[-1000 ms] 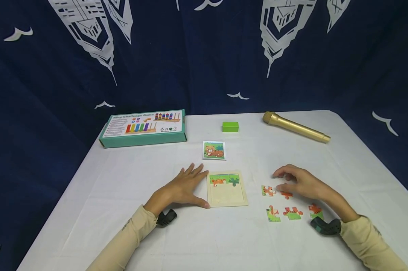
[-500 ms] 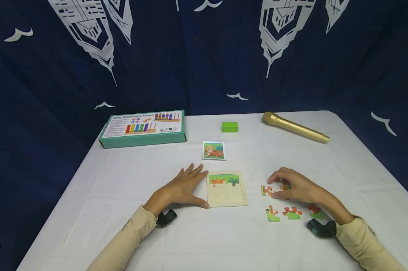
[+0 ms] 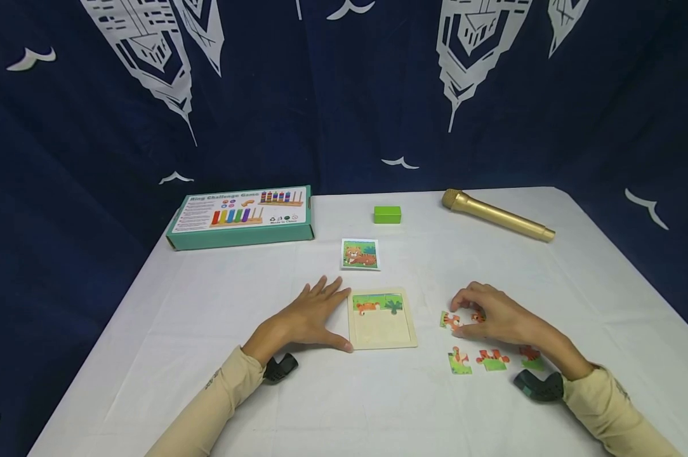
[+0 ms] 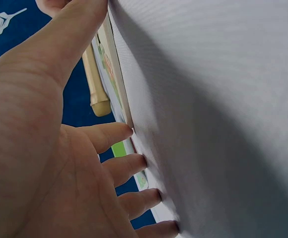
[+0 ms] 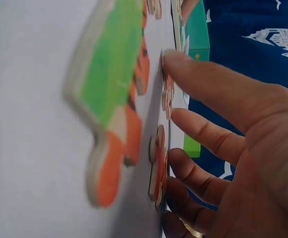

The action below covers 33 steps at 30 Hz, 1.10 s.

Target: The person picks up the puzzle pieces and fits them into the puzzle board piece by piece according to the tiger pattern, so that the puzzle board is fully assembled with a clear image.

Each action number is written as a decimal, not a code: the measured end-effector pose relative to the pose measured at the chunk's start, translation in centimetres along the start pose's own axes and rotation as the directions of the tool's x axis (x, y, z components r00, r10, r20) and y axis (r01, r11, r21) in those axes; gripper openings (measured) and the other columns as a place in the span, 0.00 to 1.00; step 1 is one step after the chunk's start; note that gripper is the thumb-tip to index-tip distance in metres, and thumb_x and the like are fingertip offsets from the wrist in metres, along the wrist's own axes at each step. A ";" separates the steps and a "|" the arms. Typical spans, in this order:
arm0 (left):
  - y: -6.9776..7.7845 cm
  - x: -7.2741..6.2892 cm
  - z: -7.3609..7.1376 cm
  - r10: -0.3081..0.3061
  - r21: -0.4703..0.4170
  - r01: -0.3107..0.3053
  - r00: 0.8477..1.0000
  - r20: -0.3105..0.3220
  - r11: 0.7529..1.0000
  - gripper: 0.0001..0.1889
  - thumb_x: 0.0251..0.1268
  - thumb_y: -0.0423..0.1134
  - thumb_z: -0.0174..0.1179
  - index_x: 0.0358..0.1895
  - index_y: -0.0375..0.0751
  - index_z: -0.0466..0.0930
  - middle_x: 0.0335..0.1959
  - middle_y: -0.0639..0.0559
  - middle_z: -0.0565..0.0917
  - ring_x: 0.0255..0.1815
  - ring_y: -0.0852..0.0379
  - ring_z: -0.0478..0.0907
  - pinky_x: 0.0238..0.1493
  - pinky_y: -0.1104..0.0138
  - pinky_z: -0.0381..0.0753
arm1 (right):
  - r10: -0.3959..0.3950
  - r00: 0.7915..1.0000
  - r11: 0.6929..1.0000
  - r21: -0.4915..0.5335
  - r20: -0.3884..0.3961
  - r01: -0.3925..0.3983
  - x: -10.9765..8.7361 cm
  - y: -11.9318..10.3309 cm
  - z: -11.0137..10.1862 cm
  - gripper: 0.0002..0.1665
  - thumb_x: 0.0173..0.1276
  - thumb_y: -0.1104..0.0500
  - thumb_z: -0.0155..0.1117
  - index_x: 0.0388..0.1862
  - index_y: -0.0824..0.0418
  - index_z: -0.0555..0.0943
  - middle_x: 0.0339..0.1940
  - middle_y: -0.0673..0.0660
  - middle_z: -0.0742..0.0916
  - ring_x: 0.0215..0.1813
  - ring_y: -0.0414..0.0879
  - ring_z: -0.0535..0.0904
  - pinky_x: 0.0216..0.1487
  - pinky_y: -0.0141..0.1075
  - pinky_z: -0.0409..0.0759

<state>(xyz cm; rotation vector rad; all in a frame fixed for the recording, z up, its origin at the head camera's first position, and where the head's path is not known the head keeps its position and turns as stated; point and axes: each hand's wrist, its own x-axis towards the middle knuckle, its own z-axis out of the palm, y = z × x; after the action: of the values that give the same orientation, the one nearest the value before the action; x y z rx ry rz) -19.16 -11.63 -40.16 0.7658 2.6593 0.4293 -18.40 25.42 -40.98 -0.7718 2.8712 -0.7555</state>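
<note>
Currently, the wooden puzzle tray (image 3: 383, 337) lies flat on the white tablecloth (image 3: 372, 406), and serves as the centre of the dial here, as the head view shows it. At nine o'clock the left hand (image 3: 306, 322) rests with its fingers spread wide, the index fingertip at the tray's ten o'clock corner and the thumb at its eight o'clock corner, grasping nothing. A fitted strip (image 3: 378, 303) with an orange tiger's back and a green plant fills the tray's twelve o'clock side, pale wood showing below it.

At three o'clock the right hand (image 3: 495, 315) has a narrow pinch, thumb and index finger at opposite edges of a tiger-print jigsaw piece (image 3: 447, 319). A tiger-face piece (image 3: 478, 316) lies just beside it, partly covered by that hand. Toward four o'clock a row of three more runs outward: a green-cornered piece (image 3: 459, 364), a green-based middle piece (image 3: 495, 361) and an orange-topped end piece (image 3: 530, 358), each apart from the next.

Between eleven and twelve o'clock sits a tiger picture card (image 3: 360, 255); farther off at twelve, a lime-green block (image 3: 387, 214). The "Ring Challenge Game" box (image 3: 241, 217) lies at ten, a gold microphone (image 3: 498, 216) between one and two.
</note>
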 end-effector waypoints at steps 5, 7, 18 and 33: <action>-0.1 0.1 0.0 -0.003 -0.002 0.003 1.000 -0.001 1.000 0.59 0.42 0.70 0.67 0.76 0.46 0.51 0.78 0.48 0.45 0.78 0.44 0.34 0.74 0.46 0.37 | 0.008 1.000 1.000 -0.007 0.006 -0.008 0.2 -0.2 0.0 0.17 0.50 0.52 0.78 0.37 0.48 0.80 0.36 0.44 0.78 0.39 0.41 0.70 0.42 0.37 0.71; -0.1 0.1 0.1 -0.004 -0.001 0.004 1.000 -0.001 1.000 0.59 0.42 0.70 0.67 0.76 0.46 0.51 0.79 0.48 0.44 0.78 0.44 0.34 0.74 0.46 0.37 | 0.011 1.000 1.000 -0.007 0.006 -0.010 0.2 -0.2 0.0 0.16 0.51 0.52 0.77 0.37 0.49 0.80 0.36 0.44 0.79 0.40 0.41 0.70 0.43 0.37 0.71; -0.2 0.1 0.1 0.000 0.001 0.000 1.000 -0.004 1.000 0.59 0.42 0.70 0.67 0.77 0.47 0.50 0.79 0.48 0.44 0.78 0.45 0.34 0.74 0.46 0.37 | -0.040 0.999 0.997 0.063 0.024 0.038 1.3 -0.7 -0.5 0.15 0.57 0.52 0.74 0.39 0.51 0.79 0.36 0.43 0.81 0.40 0.40 0.76 0.43 0.35 0.76; -0.2 0.1 0.1 0.005 0.003 -0.005 1.000 0.003 1.000 0.59 0.43 0.70 0.66 0.77 0.47 0.50 0.79 0.48 0.43 0.78 0.45 0.33 0.74 0.46 0.37 | -0.270 0.947 0.924 0.324 0.171 0.205 5.5 -5.4 1.9 0.14 0.60 0.58 0.70 0.45 0.52 0.79 0.43 0.45 0.85 0.32 0.37 0.81 0.41 0.34 0.79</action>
<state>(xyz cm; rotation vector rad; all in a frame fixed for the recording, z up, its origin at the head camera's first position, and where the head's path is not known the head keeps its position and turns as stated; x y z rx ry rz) -19.29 -11.73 -40.31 0.7729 2.6565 0.4255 -20.40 17.78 -39.73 -1.0941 2.4199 -1.0382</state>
